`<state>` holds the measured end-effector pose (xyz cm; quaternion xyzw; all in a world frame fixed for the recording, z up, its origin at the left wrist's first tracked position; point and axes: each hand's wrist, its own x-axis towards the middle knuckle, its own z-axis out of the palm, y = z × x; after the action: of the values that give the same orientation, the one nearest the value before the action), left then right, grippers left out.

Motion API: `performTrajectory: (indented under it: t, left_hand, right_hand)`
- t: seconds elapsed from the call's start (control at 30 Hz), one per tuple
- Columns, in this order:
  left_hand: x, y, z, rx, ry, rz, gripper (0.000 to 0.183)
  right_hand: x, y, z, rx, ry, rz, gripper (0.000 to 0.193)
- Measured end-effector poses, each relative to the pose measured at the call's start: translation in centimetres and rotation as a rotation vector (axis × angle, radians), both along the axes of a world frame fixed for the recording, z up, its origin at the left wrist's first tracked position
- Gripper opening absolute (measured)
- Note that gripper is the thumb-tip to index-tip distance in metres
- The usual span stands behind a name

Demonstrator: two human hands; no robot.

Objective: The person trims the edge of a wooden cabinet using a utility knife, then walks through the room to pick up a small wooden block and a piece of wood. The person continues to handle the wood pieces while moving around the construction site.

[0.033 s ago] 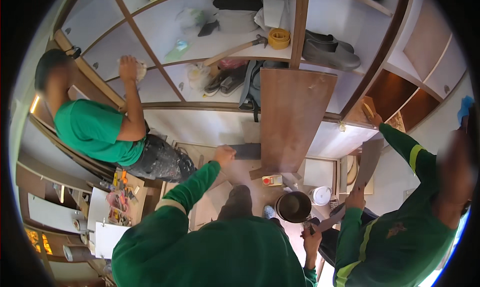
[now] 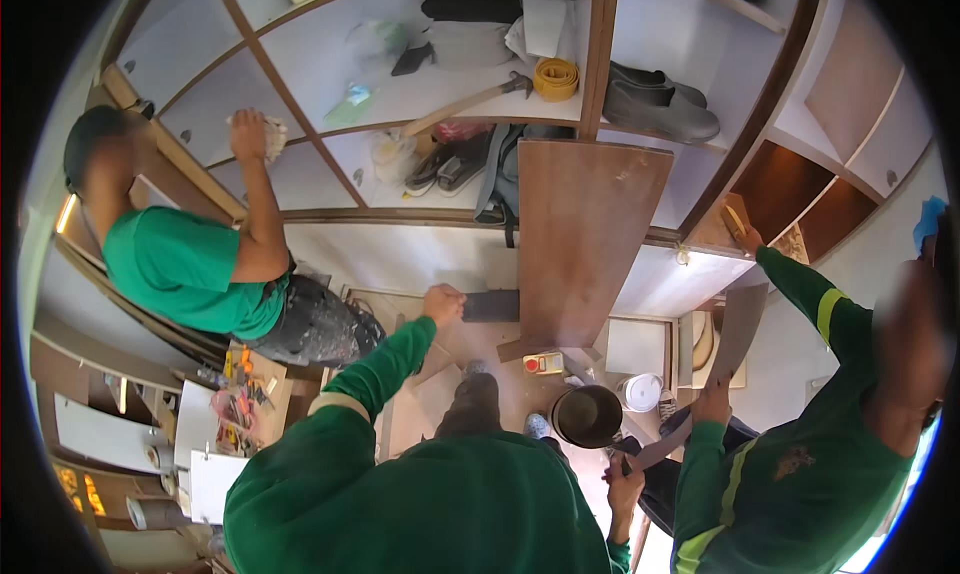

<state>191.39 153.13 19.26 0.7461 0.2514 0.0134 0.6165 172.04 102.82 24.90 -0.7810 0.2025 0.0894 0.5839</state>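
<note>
My left hand (image 2: 443, 305) is closed at the end of a dark grey flat strip (image 2: 492, 306). That strip's other end meets the left edge of a tall brown board (image 2: 590, 244) leaning against the shelving. At the lower right, my right hand (image 2: 625, 482) is closed round the lower end of a long grey-brown strip (image 2: 668, 445); a small dark part shows between its fingers. The strip bends upward through the hand (image 2: 712, 404) of a person in green on the right. Beside my right hand stands a dark round bucket (image 2: 587, 416).
Another person in green (image 2: 180, 274) stands at left, pressing a pale cloth (image 2: 272, 137) to the cabinet. Shelves hold a hammer (image 2: 470, 104), a yellow roll (image 2: 556, 79) and dark shoes (image 2: 660, 104). A white tub (image 2: 640, 392) and a small yellow container (image 2: 543, 363) stand below.
My left hand and the grey strip sit slightly further left and higher. The person at left leans a little more to the left, with the cloth hand shifted the same way.
</note>
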Motion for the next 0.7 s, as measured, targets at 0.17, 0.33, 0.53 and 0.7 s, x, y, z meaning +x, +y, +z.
performTrajectory:
  t: [0.17,0.33,0.53,0.7]
  left_hand:
    - [12.2,12.2,-2.2,0.241,-0.018,0.107,0.011]
    - [23.3,23.6,-0.8,0.987,0.016,-0.148,0.029]
    - [32.2,30.5,-7.2,1.134,0.12,-0.256,0.06]
    - [35.3,35.1,-14.2,1.14,0.107,-0.228,0.089]
  right_hand:
    - [-2.5,3.4,-3.6,-0.051,0.043,-0.288,0.025]
    - [1.3,13.9,-3.0,-0.064,0.178,-0.236,0.027]
    - [6.0,24.2,1.7,-0.079,0.2,-0.069,0.03]
    - [4.7,25.6,1.4,-0.137,0.259,-0.183,0.032]
